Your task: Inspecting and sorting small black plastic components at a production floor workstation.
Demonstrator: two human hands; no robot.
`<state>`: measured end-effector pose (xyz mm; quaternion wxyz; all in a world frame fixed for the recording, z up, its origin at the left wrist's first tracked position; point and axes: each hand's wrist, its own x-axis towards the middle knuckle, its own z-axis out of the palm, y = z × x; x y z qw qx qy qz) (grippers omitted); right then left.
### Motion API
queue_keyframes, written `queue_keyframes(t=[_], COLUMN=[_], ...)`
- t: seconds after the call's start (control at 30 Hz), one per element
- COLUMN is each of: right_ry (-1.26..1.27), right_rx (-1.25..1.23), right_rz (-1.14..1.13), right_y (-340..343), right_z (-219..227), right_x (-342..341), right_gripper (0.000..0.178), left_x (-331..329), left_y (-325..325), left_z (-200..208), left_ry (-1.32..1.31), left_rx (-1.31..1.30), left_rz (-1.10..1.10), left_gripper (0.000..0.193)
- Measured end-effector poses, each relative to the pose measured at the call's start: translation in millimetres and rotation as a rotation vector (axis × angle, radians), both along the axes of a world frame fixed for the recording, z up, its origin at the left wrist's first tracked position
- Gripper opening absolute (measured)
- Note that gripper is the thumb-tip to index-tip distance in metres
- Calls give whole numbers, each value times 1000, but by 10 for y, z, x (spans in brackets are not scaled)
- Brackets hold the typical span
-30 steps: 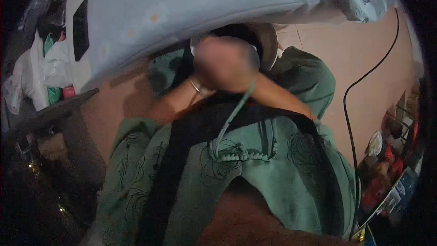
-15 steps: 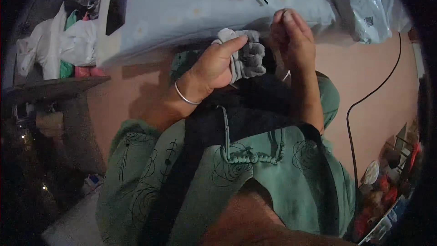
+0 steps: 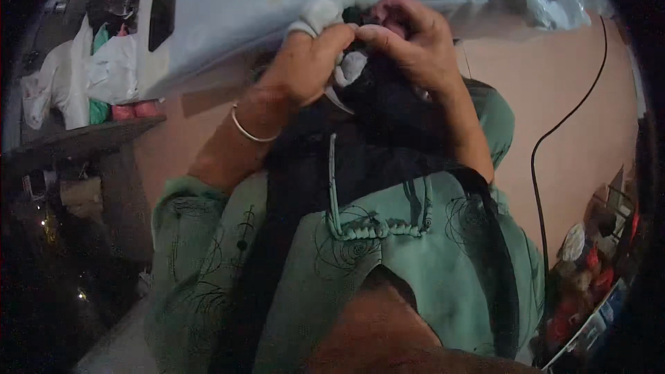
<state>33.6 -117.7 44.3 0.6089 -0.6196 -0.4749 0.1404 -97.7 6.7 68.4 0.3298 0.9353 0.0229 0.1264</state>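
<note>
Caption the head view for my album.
Left hand holding a soft pale fabric bundle, right hand close by, beside a cloth-covered surface.

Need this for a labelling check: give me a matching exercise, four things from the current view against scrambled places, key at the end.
Things:
1. Bangle
2. Black cable
3. Dark flat rectangle
4. Pale soft bundle

Places:
A. In the grip of the left hand
B. Towards the left end of the whitish padded surface
C. Around the left wrist
D. In a long curve down the right side of the picture, over the pinkish floor

Pairs: 1-C, 2-D, 3-B, 4-A
</note>
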Motion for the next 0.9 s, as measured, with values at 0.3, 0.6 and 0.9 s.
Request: queue_keyframes(t=[0.3, 0.6, 0.9], right_ry=[356, 5, 12], right_rx=[172, -159, 60], right_rz=[-19, 122, -3], right_y=[16, -60, 49], right_z=[76, 123, -170], right_x=[-47, -33, -115], right_gripper=[11, 20, 22], left_x=[186, 282, 207], left_y=[-47, -68, -150], left_z=[190, 2, 124], left_ry=[115, -183, -45], left_rx=[-720, -210, 171], left_rz=[-3, -20, -2], left_gripper=[17, 25, 26])
